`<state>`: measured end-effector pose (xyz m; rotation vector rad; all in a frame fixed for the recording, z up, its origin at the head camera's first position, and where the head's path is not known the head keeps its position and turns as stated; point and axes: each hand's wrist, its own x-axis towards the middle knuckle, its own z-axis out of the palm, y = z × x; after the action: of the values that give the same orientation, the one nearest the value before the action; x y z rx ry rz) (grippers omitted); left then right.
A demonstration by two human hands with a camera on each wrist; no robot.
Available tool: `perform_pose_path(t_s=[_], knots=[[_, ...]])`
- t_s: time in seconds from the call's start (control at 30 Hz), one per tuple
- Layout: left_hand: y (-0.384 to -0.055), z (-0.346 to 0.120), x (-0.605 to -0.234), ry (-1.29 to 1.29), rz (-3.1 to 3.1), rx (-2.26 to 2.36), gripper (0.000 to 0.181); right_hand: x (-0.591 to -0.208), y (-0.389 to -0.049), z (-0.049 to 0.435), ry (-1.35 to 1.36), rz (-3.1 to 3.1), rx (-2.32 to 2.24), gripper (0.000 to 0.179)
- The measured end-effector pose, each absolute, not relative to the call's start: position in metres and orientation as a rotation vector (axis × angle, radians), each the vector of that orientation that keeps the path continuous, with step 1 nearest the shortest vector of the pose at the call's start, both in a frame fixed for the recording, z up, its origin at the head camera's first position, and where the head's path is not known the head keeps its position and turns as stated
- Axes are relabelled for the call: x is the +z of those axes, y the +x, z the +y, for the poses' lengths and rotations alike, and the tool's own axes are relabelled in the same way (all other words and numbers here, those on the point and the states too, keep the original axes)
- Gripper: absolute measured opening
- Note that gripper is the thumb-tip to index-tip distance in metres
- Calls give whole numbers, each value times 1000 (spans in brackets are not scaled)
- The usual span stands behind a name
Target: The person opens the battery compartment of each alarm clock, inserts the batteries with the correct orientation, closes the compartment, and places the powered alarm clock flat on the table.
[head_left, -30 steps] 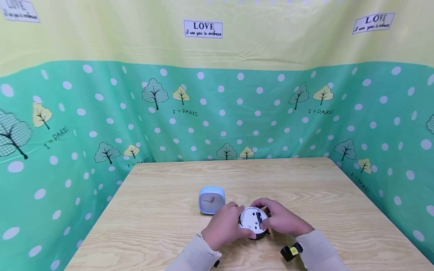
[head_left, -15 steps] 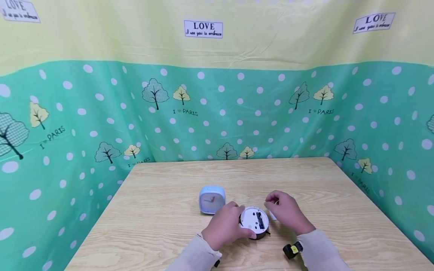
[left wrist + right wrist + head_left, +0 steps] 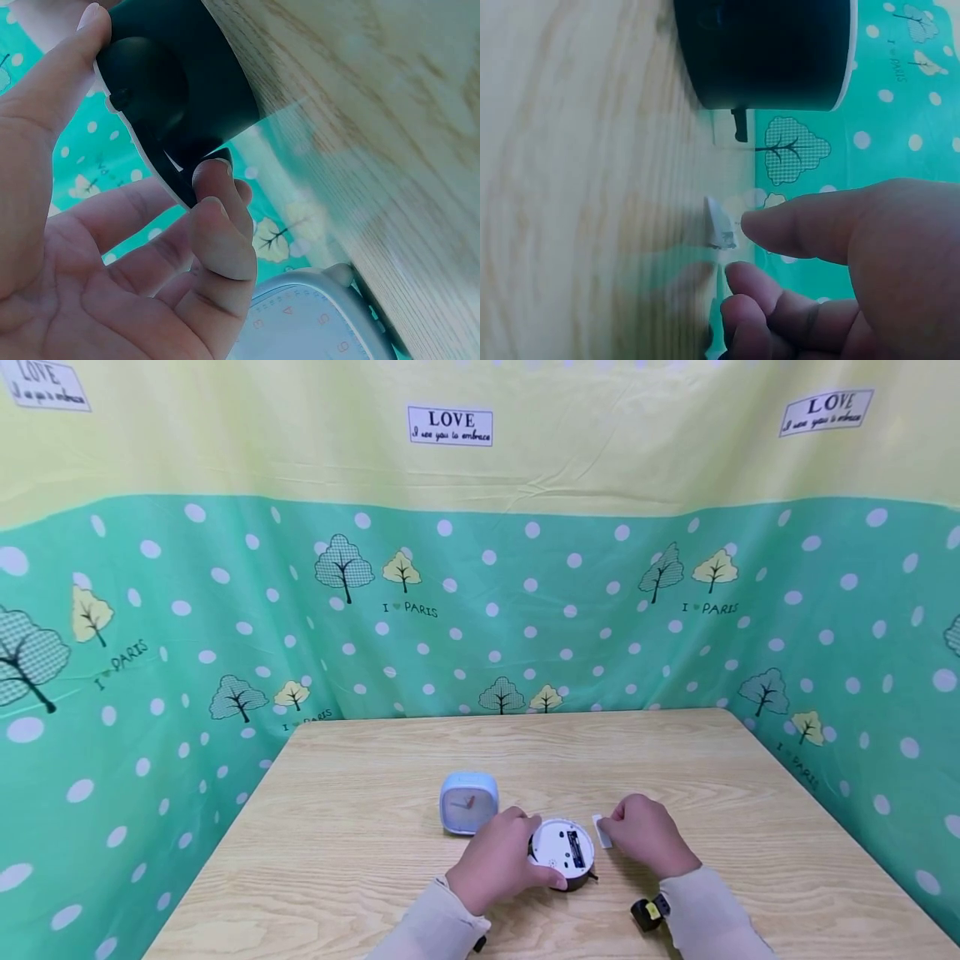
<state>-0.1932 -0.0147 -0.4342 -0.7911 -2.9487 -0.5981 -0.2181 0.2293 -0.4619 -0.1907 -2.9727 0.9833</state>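
A round clock (image 3: 562, 853) with a black body and white back lies face down on the wooden table (image 3: 375, 860). My left hand (image 3: 498, 860) grips its left side. In the left wrist view my thumb and a fingertip pinch the black body (image 3: 172, 90). My right hand (image 3: 648, 835) rests on the table just right of the clock, beside a small white piece (image 3: 602, 831). In the right wrist view the piece (image 3: 718, 225) lies on the wood with my thumb tip right by it. The other fingers (image 3: 765, 307) are loosely curled and hold nothing.
A pale blue square clock (image 3: 468, 802) stands upright just behind and left of the round one, and it also shows in the left wrist view (image 3: 315, 322). A green dotted curtain (image 3: 525, 610) surrounds the table on three sides.
My right hand left the back of the round clock, carrying the small white piece to the right and down onto the table. My left hand kept its grip on the clock.
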Motion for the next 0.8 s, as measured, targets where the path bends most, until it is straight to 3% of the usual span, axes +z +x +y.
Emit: perform_pose_path(t_s=[0.27,0.8], knots=[[-194,-14,-436,-778,-2968,-591,91,-466,-218,229,-147,-2983,940,47],[-196,-14,-438,-763,-2990,-614,91,-460,-214,228,-147,-3012,937,46]])
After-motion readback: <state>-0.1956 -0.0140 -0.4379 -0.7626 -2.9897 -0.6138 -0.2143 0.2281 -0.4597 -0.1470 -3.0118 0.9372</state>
